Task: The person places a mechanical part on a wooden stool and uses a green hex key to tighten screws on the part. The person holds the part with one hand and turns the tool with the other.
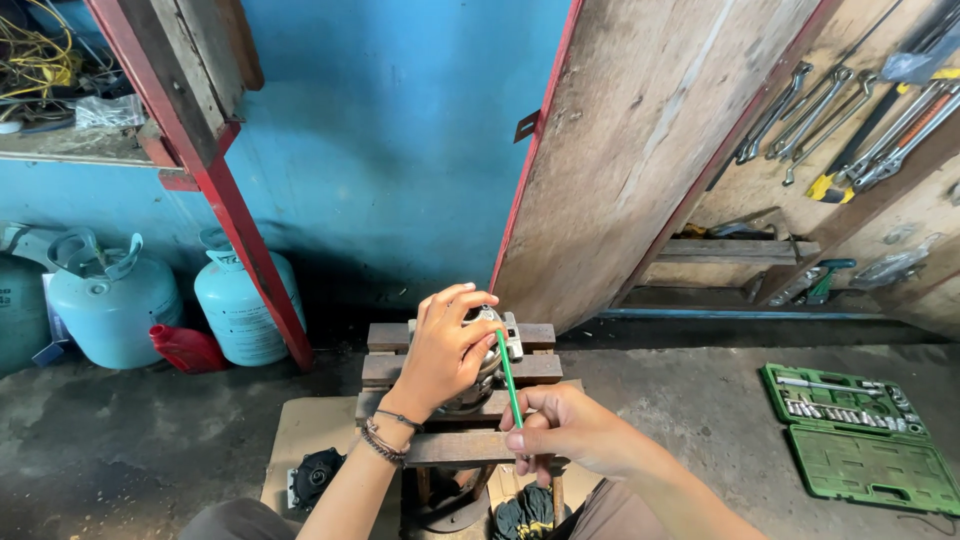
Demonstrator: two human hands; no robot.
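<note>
A grey metal machine part [497,330] sits on a small slatted wooden stool [385,368] in front of me. My left hand [444,348] lies over the top of the part, fingers curled round it. My right hand [566,428] grips the lower end of a thin green-shafted tool [508,376]. The tool's tip reaches up to the part, just beside my left fingers. The lower half of the part is hidden under my left hand.
Pale blue gas cylinders [238,302] and a red container [187,349] stand at the left wall. An open green socket set case [858,434] lies on the concrete floor at right. Wrenches [812,105] hang on the wooden board. A black round part [316,474] lies on cardboard below the stool.
</note>
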